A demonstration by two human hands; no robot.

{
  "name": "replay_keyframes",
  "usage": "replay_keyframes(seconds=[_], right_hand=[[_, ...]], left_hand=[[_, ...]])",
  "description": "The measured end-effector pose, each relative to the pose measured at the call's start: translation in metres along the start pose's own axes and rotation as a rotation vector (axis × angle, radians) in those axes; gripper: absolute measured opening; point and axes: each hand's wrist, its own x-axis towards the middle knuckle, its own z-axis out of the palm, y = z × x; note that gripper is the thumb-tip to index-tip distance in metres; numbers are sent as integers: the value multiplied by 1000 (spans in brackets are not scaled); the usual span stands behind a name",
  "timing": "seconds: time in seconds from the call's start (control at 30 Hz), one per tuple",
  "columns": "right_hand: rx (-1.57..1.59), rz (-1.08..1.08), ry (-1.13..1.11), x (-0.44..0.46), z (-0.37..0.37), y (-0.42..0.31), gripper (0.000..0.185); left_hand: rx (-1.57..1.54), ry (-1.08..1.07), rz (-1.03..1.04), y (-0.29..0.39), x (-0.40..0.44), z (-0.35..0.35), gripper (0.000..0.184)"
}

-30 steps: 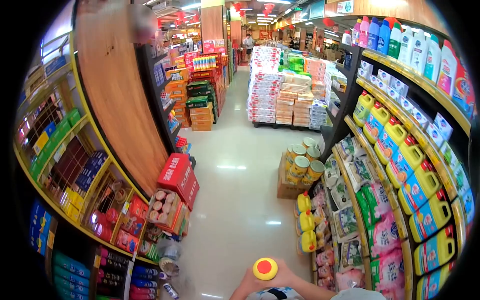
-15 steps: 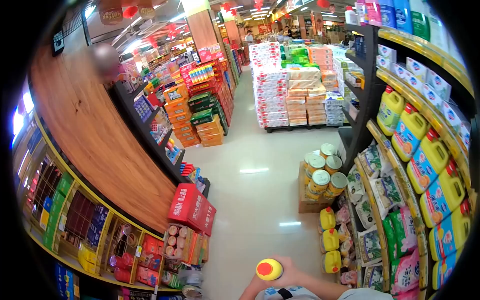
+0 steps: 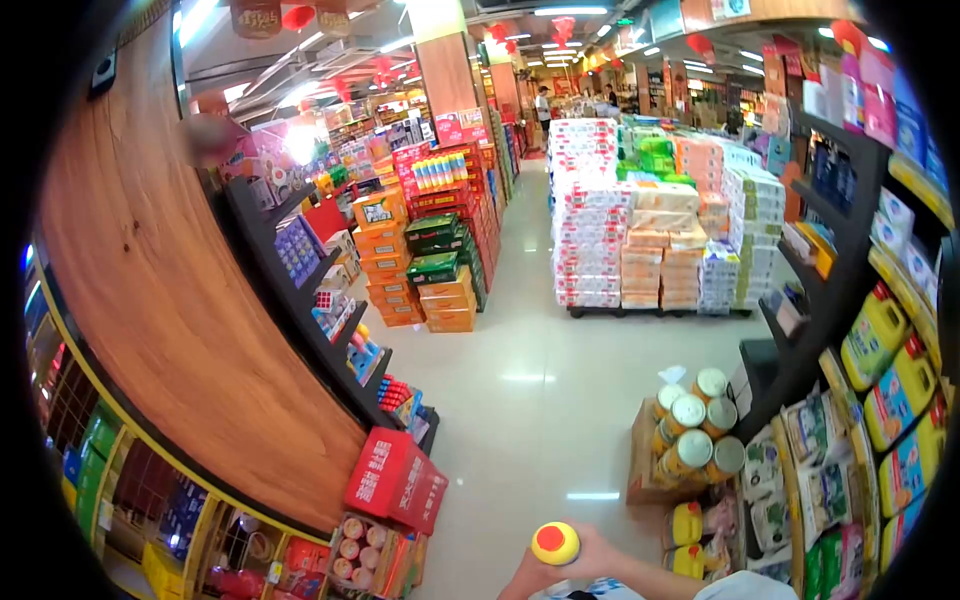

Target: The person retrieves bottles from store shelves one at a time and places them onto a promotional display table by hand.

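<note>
Bottle (image 3: 568,553) is held at approx. 5:30 in the view, low & in front of the body. It's clasped w/ both hands: R hand (image 3: 593,551) is curled round its far & right side, L hand (image 3: 530,574) is pressed to its lower left. Finger positions can't be told, most being hidden.

As for progress: bottle is in hand, held clear of shelves & floor (image 3: 500,430); it's not yet set down. Cap (image 3: 549,540) is on, so no opening is shown as done.

Bottle is seen nearly from the top: yellow, rounded shoulder, w/ red cap leaning slightly twd 10 o'c. Lower body is hidden by the hands, so label, contents & fill level can't be told.

Nearby, cans (image 3: 688,450) are stacked at 4 o'c. on a cardboard box (image 3: 648,465), well apart from the hands. Small yellow jugs (image 3: 687,524) are lined up betw. 4 & 5, nearer. Red box (image 3: 385,475) is placed at 7, by the wood panel (image 3: 190,300). Wrapped packs (image 3: 590,220) are piled at 2, farther off.
</note>
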Motion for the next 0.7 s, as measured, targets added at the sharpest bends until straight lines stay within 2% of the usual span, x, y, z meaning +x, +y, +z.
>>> replay_keyframes(seconds=[0.17, 0.27, 0.33, 0.47, 0.57, 0.63, 0.7], right_hand=[[87, 28, 31, 77, -12, 21, 41], [168, 41, 41, 121, -15, 59, 36], [100, 106, -78, 158, -23, 83, 57], [155, 69, -136, 249, -55, 100, 57], [207, 75, -99, 327, -80, 105, 56], [234, 60, -2, 374, -101, 99, 42], [213, 29, -35, 420, -124, 107, 42]], left_hand=[[-38, 38, -19, -12, 66, -39, 56], [-43, 59, -45, -28, 104, -66, 52], [-41, 71, -67, -41, 132, -85, 50], [-21, 107, -79, -61, 213, -127, 46], [23, 136, -61, -64, 284, -165, 43], [90, 150, -29, -62, 329, -188, 41], [147, 178, 22, -63, 372, -211, 39]])
